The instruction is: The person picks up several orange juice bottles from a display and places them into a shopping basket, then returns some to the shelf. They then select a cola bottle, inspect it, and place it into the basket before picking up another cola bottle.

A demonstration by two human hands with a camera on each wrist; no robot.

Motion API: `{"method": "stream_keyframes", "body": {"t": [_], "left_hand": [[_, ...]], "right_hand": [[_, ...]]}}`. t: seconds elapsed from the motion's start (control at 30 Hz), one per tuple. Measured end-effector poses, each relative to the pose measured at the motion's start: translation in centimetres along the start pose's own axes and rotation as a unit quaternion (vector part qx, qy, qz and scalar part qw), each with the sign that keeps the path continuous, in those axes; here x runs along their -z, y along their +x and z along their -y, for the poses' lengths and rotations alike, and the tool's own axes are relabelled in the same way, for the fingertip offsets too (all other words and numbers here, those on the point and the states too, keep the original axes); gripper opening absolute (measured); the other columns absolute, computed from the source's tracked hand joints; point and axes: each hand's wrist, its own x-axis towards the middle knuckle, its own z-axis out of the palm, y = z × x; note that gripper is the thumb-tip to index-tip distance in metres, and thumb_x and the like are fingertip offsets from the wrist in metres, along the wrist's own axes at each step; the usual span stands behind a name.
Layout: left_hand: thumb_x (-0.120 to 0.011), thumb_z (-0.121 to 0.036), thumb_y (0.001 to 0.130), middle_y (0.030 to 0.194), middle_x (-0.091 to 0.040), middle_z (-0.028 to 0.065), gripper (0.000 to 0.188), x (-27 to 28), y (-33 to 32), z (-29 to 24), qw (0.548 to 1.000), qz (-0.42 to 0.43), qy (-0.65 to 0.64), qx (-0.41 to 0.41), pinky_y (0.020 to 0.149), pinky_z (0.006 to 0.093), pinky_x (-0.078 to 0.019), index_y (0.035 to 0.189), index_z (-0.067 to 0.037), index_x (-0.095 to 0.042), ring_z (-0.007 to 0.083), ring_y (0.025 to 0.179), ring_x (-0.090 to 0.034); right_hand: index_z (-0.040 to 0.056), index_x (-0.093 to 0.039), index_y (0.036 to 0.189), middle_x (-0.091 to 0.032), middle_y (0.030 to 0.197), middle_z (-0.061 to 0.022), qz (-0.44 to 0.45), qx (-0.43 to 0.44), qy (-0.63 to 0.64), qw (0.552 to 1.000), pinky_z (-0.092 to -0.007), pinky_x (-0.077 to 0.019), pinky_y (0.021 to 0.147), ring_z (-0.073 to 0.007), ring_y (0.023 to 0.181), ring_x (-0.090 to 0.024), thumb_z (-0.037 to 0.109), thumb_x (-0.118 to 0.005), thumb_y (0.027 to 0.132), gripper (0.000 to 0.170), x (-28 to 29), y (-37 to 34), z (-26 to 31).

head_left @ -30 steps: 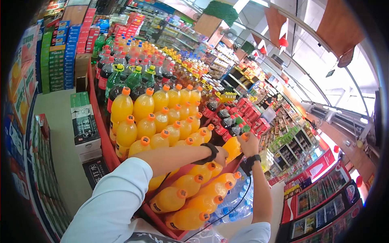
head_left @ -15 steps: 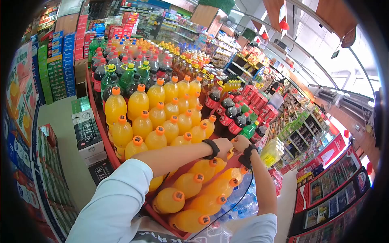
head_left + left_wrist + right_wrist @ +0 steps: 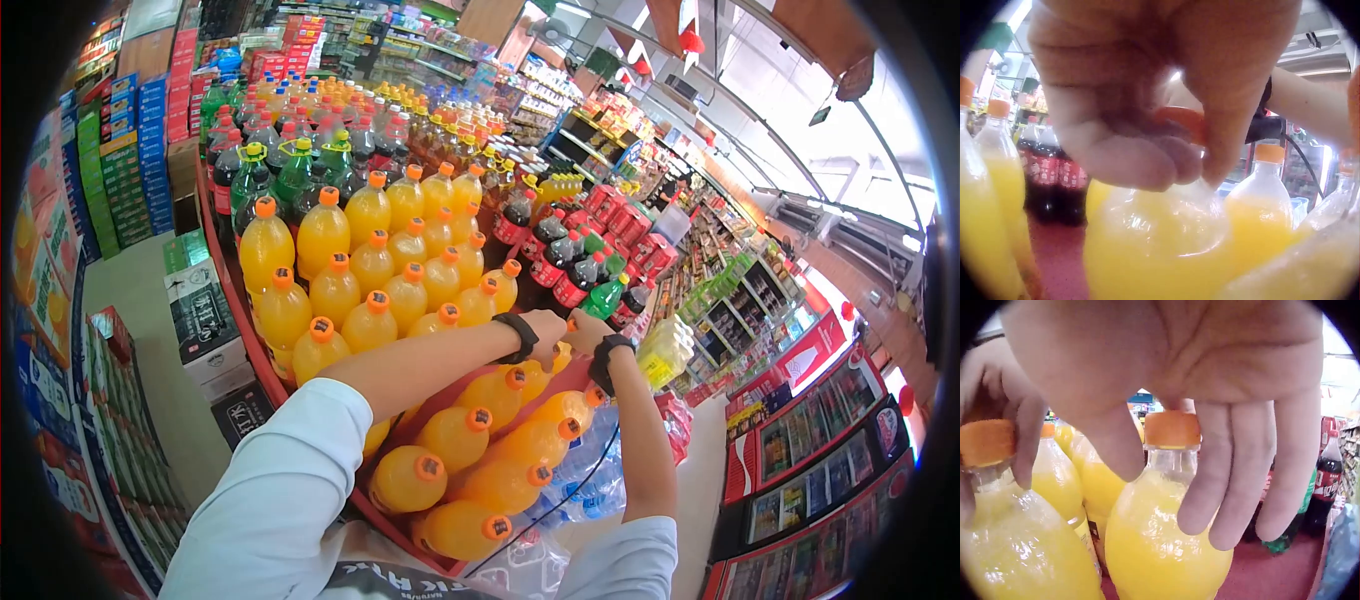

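My left hand grips an orange soda bottle by its orange cap, fingers curled around the neck. Beside it, my right hand has thumb and fingers on either side of the cap of a second orange soda bottle. In the right wrist view, the left hand shows at the left edge on its own bottle. Both bottles stand upright on a red surface. In the head view the hands mostly hide them.
Rows of orange soda bottles stand behind the hands, with more in front. Cola bottles and a green bottle are beyond on the right. Plastic-wrapped water bottles lie past the red edge. Cartons stand on the left floor.
A tilted orange soda bottle held between both hands has gone down among the others. My left hand has shifted from its side to a cap, and the hands have drawn closer together.
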Motion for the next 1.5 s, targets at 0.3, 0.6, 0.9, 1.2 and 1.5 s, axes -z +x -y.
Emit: {"method": "stream_keyframes", "body": {"t": [0.3,0.6,0.9,1.2,1.5], "left_hand": [[-0.079,-0.023,0.064,0.081,-0.068,0.0200,0.038,2.3,-2.3,-1.7,0.997,0.001,0.004,0.078,0.062,0.0363,-0.0552,0.086,0.005,-0.065,0.0276,0.068,-0.069],[-0.072,-0.027,0.072,0.090,-0.067,0.0169,0.032,-0.3,-1.2,-0.1,0.998,0.007,0.067,-0.020,0.078,0.0419,-0.0510,0.090,-0.003,-0.063,0.0329,0.089,-0.064],[-0.067,-0.026,0.079,0.095,-0.066,0.0186,0.031,-1.0,-2.9,-1.0,0.996,-0.045,0.055,0.046,0.080,0.0428,-0.0506,0.099,-0.003,-0.061,0.0340,0.093,-0.063],[-0.060,-0.017,0.080,0.092,-0.067,0.0197,0.024,-1.7,-3.2,-1.8,0.986,-0.109,0.052,0.112,0.075,0.0450,-0.0532,0.100,-0.003,-0.062,0.0345,0.088,-0.066],[-0.054,-0.015,0.085,0.093,-0.068,0.0190,0.022,-1.3,-4.1,-3.2,0.980,-0.154,-0.001,0.128,0.075,0.0441,-0.0538,0.099,-0.003,-0.066,0.0338,0.088,-0.067]], "right_hand": [[0.0089,-0.050,0.129,-0.064,0.106,-0.0201,-0.123,0.045,-0.062,0.989,-0.0391,-0.0476,0.088,-0.0335,0.102,-0.062,0.040,-0.065,0.081,0.060,3.6,-6.7,1.8],[0.0065,-0.059,0.117,-0.066,0.099,-0.0151,-0.099,0.076,-0.060,0.990,-0.0363,-0.0493,0.082,-0.0273,0.093,-0.063,0.036,-0.066,0.083,0.045,2.2,-12.8,0.8],[0.0048,-0.055,0.121,-0.065,0.108,-0.0178,-0.097,0.002,-0.131,0.987,-0.0390,-0.0501,0.084,-0.0319,0.099,-0.063,0.036,-0.066,0.081,0.052,0.4,-9.6,-1.9],[0.0026,-0.056,0.123,-0.066,0.106,-0.0182,-0.036,-0.051,0.046,0.997,-0.0372,-0.0555,0.074,-0.0270,0.086,-0.068,0.036,-0.067,0.081,0.055,0.6,-0.4,0.2],[0.0022,-0.069,0.095,-0.069,0.089,-0.0117,-0.115,0.077,-0.049,0.989,-0.0305,-0.0546,0.063,-0.0205,0.061,-0.066,0.028,-0.073,0.075,0.033,-0.2,2.7,-0.9]]}}
